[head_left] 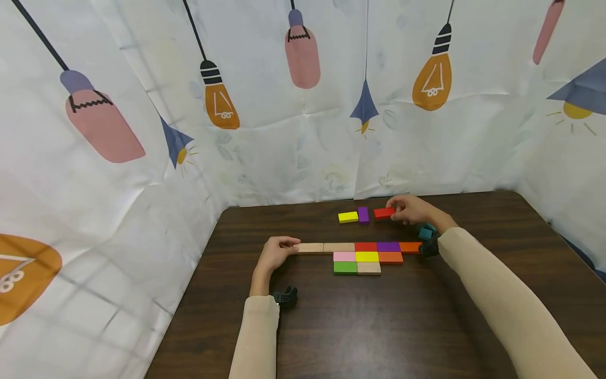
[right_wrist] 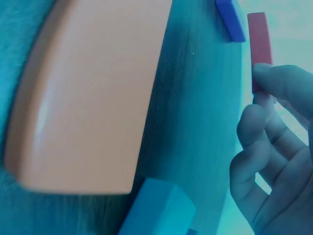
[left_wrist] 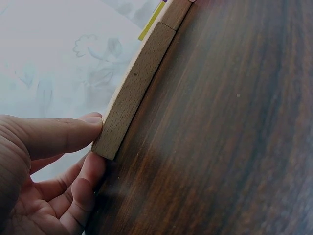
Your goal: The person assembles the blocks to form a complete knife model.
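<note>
My right hand pinches a red block by its right end, at the back of the table; the right wrist view shows the thumb against that red block. The left hand grips the outer end of a plain wooden block, thumb on its near side. This block is the left end of a row: another wooden block, a red one, a purple one and an orange one. Two shorter rows touch it in front, with pink, yellow and green blocks among them.
Behind the rows lie a yellow block and a purple block, left of the red one. Teal blocks sit beneath the right wrist, partly hidden. A printed curtain hangs behind the dark wooden table.
</note>
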Tool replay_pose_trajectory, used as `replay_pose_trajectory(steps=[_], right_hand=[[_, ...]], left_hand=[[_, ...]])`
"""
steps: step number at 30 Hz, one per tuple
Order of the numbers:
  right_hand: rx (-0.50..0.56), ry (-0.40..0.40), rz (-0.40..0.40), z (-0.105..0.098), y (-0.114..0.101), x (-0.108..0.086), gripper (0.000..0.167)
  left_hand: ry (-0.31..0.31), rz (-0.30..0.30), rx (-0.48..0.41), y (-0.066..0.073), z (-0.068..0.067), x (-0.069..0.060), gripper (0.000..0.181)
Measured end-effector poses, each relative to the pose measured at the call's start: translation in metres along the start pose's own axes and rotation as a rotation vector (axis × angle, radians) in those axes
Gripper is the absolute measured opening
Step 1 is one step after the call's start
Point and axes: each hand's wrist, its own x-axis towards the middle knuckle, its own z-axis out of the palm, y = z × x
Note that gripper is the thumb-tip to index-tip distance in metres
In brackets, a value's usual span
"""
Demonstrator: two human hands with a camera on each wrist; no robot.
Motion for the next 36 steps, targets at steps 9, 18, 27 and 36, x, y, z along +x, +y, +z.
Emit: replay_pose_trajectory(steps=[9, 18, 27, 36], right_hand=[[-0.044, 0.079, -0.087, 0.007, -0.008, -0.022, 0.029], [-0.027, 0.146, -0.107, 0.021, -0.012, -0.051, 0.030], [-0.059, 0.211, -0.132, 0.036, -0.010, -0.074, 0.026], [-0.032, 0.209, -0.175, 0.047, -0.009, -0.093, 0.024]], left_hand=[[0.008, -0.004, 0.015, 0.000, 0.000, 0.000, 0.018], [0.009, -0.008, 0.020, 0.001, 0.000, 0.000, 0.018], [0.005, 0.008, 0.021, 0.000, 0.000, 0.000, 0.019], [0.005, 0.004, 0.023, 0.000, 0.000, 0.000, 0.019]])
